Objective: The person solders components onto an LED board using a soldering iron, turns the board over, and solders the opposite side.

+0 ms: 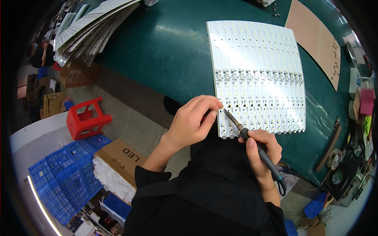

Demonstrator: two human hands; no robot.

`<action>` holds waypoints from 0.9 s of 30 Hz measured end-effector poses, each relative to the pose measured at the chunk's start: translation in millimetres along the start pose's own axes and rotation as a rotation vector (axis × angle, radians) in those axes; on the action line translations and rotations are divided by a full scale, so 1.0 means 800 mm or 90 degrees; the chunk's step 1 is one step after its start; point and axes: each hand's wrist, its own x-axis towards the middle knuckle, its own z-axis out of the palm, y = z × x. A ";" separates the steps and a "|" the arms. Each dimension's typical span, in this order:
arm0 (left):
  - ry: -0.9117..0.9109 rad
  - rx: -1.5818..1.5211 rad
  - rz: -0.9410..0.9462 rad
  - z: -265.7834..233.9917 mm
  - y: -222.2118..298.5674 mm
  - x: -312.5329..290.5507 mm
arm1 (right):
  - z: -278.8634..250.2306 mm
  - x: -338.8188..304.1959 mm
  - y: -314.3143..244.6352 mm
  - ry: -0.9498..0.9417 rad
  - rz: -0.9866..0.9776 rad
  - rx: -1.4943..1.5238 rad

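Observation:
A white LED circuit board panel [256, 92], made of several parallel strips with small yellow and black components, lies on the green table in front of me. My right hand [264, 151] grips a soldering iron [252, 142] with a dark handle and a cable. Its tip points at the board's left edge, near the lower part. My left hand [197, 120] is beside that edge, thumb and forefinger brought close together right by the tip. Whatever the left fingers pinch, if anything, is too small to make out.
The green table [157, 59] bears a fanned stack of boards [90, 29] at far left and a brown perforated board [315, 41] at far right. Tools and a dark bar [328, 145] lie to the right. On the floor at left are a red stool [87, 120], blue crates [65, 173] and a cardboard box [122, 159].

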 end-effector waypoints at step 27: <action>0.000 0.095 0.107 0.017 0.008 0.014 | -0.018 0.002 0.006 0.024 -0.035 -0.023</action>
